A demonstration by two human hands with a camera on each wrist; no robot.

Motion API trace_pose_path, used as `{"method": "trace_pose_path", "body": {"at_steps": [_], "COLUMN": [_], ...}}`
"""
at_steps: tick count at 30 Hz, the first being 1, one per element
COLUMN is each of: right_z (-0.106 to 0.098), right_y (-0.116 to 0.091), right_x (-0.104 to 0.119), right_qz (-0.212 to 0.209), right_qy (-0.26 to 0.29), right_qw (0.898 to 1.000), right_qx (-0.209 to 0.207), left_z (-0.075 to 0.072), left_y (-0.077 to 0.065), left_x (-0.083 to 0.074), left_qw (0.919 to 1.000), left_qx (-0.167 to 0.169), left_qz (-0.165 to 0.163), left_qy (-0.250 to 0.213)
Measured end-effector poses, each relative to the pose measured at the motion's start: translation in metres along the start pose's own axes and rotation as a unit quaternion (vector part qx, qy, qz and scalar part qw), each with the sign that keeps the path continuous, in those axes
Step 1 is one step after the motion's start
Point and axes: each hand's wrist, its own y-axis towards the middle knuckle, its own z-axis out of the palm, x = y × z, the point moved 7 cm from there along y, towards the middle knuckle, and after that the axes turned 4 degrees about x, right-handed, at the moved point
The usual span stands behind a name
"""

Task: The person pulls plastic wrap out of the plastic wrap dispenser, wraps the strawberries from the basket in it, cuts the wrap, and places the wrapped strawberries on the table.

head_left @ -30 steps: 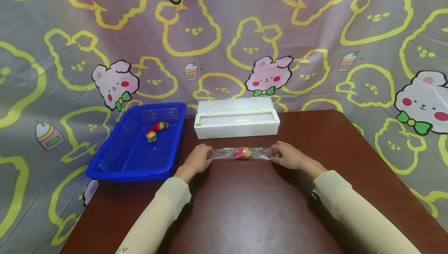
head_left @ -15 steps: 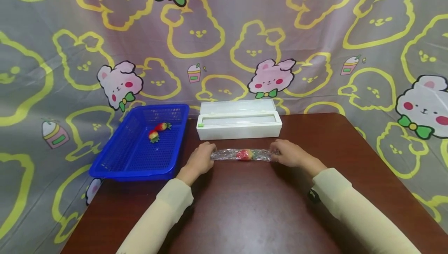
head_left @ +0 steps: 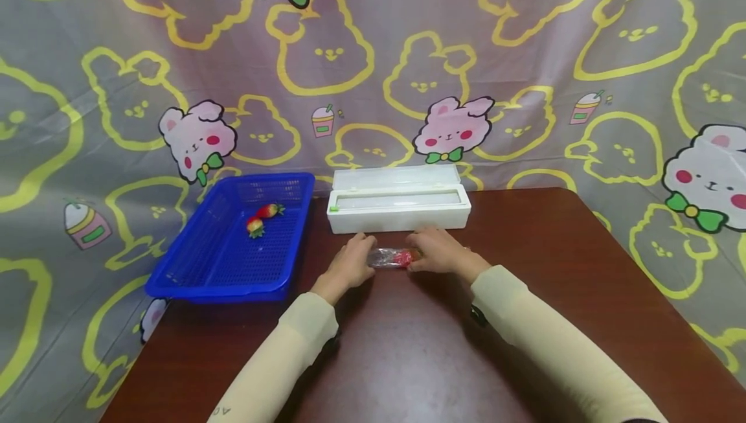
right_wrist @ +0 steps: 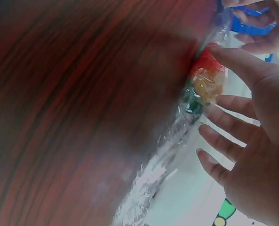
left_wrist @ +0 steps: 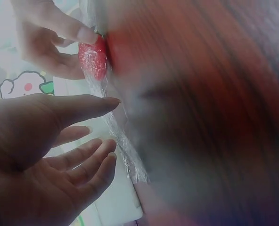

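A strawberry lies inside a long strip of crinkled clear plastic wrap on the brown table. My right hand is at the strawberry, its thumb on the red part and its fingers on the far side. In the head view that hand hides the leafy end. My left hand is at the left stretch of the wrap, with thumb and fingers apart and loosely bent. In the left wrist view the wrap runs on past the fingertips of the left hand.
A blue plastic basket on the left holds two strawberries. Behind the hands stands a white box with its lid raised. A patterned curtain hangs behind the table.
Both hands have left the ends of the wrap and moved inward. The right hand has come left onto the strawberry; the left has shifted a little to the right.
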Motion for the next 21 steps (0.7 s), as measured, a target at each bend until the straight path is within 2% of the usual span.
{"method": "trace_pose_path", "body": {"at_steps": [6,10,15,21], "right_z": [0.012,0.012,0.004,-0.004], "right_y": [0.01,0.006,-0.003,-0.013], "right_x": [-0.003,-0.001,0.008,0.024], "right_qz": [0.005,-0.001,-0.022,-0.055], "right_qy": [-0.011,-0.029,-0.066,-0.085], "right_qw": [1.0,1.0,0.997,0.991], "right_qx": [0.012,0.004,-0.034,-0.087], "left_z": [-0.002,-0.004,-0.007,-0.007], "left_y": [-0.001,-0.002,-0.004,-0.004], "left_x": [0.002,-0.003,-0.014,-0.028], "left_qw": [0.9999,0.9997,0.9992,0.9976], "left_qx": [-0.001,0.004,0.02,0.047], "left_qz": [0.004,0.012,0.018,0.022], "left_qy": [-0.011,-0.019,-0.029,-0.047]}}
